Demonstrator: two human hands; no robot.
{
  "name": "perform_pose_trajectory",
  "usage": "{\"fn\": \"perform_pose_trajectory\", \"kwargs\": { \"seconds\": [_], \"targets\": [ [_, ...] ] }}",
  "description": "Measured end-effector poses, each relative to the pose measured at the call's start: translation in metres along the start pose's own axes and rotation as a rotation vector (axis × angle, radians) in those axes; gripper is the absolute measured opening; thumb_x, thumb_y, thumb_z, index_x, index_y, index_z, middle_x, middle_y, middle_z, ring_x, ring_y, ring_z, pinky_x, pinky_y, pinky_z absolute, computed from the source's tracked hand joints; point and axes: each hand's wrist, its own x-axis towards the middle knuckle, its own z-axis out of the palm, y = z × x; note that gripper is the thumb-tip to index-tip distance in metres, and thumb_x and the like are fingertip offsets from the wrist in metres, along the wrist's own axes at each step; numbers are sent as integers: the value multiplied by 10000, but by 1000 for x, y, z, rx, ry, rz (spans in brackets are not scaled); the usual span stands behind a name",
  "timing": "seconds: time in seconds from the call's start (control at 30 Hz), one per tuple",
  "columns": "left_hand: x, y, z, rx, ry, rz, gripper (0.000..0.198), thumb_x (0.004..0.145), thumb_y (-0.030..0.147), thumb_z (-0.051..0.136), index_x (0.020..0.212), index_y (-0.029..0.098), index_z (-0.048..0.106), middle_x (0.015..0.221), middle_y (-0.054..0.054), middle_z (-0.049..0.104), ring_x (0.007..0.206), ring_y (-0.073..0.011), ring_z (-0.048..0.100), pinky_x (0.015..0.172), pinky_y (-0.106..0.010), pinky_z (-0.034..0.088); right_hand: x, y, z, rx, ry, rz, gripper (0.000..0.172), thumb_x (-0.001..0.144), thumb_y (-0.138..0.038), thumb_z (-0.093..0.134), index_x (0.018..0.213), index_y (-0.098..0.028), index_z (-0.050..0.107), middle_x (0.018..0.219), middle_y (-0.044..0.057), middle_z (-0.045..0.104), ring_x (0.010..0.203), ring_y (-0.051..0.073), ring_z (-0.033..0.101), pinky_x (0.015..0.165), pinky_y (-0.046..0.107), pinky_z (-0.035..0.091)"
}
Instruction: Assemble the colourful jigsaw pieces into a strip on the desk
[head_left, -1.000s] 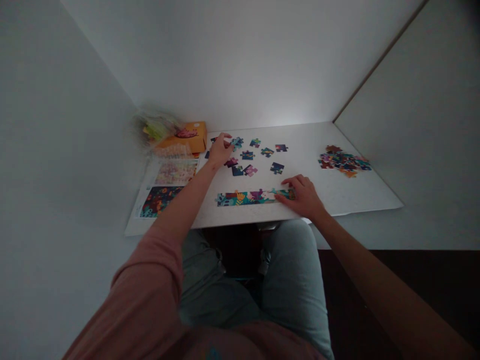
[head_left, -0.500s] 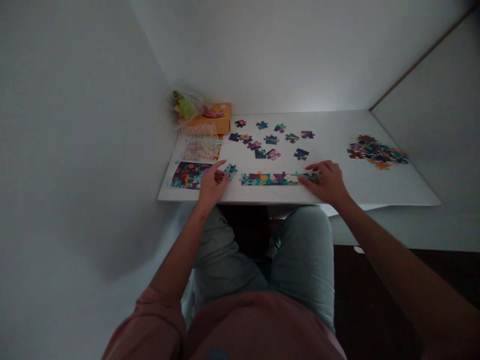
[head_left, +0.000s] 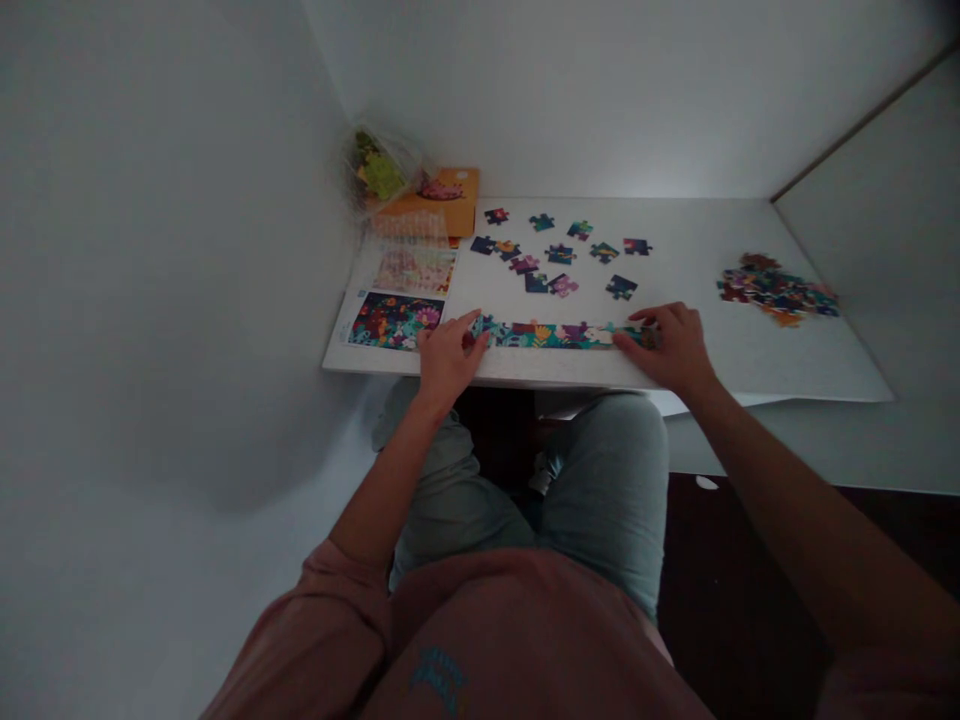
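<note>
Along white board (head_left: 525, 372) edge | left hand (head_left: 448, 360) open on jigsaw strip (head_left: 555, 335) left end | right hand (head_left: 671, 345) open over right end

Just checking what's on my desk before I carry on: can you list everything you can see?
white work surface: one, white, under everything
joined jigsaw strip: one, multicoloured, along near edge
loose jigsaw pieces: about twelve, mostly dark blue, mid-surface
heap of jigsaw pieces: one, multicoloured, far right
floral picture: one, dark, near left
pale picture: one, pinkish, behind it
box: one, orange, far left
plastic bag: one, clear, beside box
trousers: one pair, grey-green, below surface
shirt: one, pink, bottom
left hand: one, at strip's left end
right hand: one, on strip's right end
</note>
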Motion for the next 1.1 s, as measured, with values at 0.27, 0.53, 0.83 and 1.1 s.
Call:
{"fn": "perform_pose_trajectory", "kwargs": {
  "seconds": [0.27, 0.53, 0.83, 1.1],
  "targets": [
    [-1, -6, 4, 6, -4, 36, 502, 882, 520, 315, 1327, 308, 410, 1062, -33, 627, 1093, -240, 489, 1017, -388, 248, -1, 0, 0, -18, 2, -9, 323, 794, -471, 522, 1052, -282, 565, 962, 128, 538, 992, 323, 445, 899, 492, 308],
    [-7, 0, -1, 99, 4, 137, 406, 894, 439, 322, 1259, 369, 487, 1316, 1, 465, 1232, -253, 356, 1076, -421, 140, -1, 0, 1, -41, -4, -6, 340, 796, -498, 498, 1043, -276, 566, 966, 129, 540, 985, 317, 457, 896, 493, 310],
    [-5, 3, 0, 120, 8, 137, 403, 901, 423, 291, 1251, 382, 488, 1359, 42, 431, 1273, -246, 290, 1094, -443, 66, -1, -1, 0, -42, -4, -3, 326, 799, -468, 521, 1056, -272, 563, 972, 134, 536, 998, 318, 443, 905, 481, 312],
    [-5, 6, -2, 137, 3, 106, 386, 887, 444, 324, 1226, 401, 503, 1350, 38, 425, 1263, -265, 290, 1090, -456, 88, 0, -2, -1, -23, 0, 13, 331, 793, -482, 501, 1043, -275, 567, 980, 132, 545, 1005, 327, 448, 895, 500, 309]
  ]
}}
